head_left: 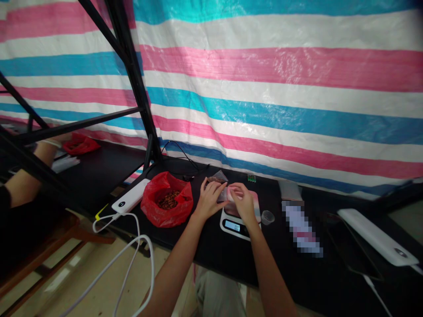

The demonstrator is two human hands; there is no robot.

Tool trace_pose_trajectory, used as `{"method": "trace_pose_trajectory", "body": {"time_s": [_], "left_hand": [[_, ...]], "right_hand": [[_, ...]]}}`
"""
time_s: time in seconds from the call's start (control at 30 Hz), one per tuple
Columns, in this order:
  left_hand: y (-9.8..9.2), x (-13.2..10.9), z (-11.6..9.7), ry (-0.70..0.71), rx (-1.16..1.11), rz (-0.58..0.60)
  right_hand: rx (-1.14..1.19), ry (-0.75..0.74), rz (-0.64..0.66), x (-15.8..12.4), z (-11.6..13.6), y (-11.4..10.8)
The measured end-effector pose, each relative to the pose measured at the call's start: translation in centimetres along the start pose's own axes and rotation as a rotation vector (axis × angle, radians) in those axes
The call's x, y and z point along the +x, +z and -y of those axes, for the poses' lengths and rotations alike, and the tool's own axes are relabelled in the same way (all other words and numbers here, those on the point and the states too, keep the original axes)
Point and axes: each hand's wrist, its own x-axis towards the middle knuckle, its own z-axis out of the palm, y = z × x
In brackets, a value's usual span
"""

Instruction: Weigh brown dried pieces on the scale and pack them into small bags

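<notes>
My left hand [209,200] and my right hand [243,203] meet at a small clear plastic bag [222,194], their fingertips pinching its edges. The bag is partly hidden by my fingers. My right hand is over a white kitchen scale [228,232], whose lit display seems to read zero. Just behind my left hand lies another clear bag [218,177] with brown pieces in it. Left of my hands stands an open red plastic bag [155,213] holding many small brown beans or nuts [169,200]. A small clear plastic cup [267,217] sits right of the scale.
A white power bank [132,196] with a white cable lies at the left; another [376,237] is at the right beside a dark phone [352,244]. Green batteries [251,178] and a white packet [290,191] lie behind. A co-worker's arm [29,180] shows beyond the black frame [132,75].
</notes>
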Motion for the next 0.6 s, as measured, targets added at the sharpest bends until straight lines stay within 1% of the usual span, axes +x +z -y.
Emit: {"method": "trace_pose_trajectory", "body": {"time_s": [0.07,0.1,0.2,0.27,0.33,0.5,0.6], "left_hand": [[0.2,-0.1,0.2,-0.009,-0.001,-0.028],[0.3,-0.1,0.3,-0.017,-0.005,-0.032],[0.5,-0.1,0.5,-0.04,-0.022,-0.008],[0.7,-0.1,0.5,-0.051,-0.031,0.009],[0.8,-0.1,0.6,-0.064,-0.029,0.02],[1.0,-0.3,0.5,-0.085,-0.019,0.054],[0.8,-0.2,0.2,-0.109,-0.05,0.062]], "right_hand": [[-0.109,-0.094,-0.033,-0.1,0.5,-0.1],[-0.146,-0.131,-0.022,-0.2,0.7,0.0],[-0.175,-0.171,0.093,-0.3,1.2,0.1],[-0.158,-0.15,0.158,-0.4,1.2,0.2],[-0.126,-0.117,0.18,-0.4,0.7,0.3],[-0.046,-0.02,0.127,-0.3,-0.8,0.4],[-0.003,0.032,0.096,-0.3,-0.9,0.5]]}}
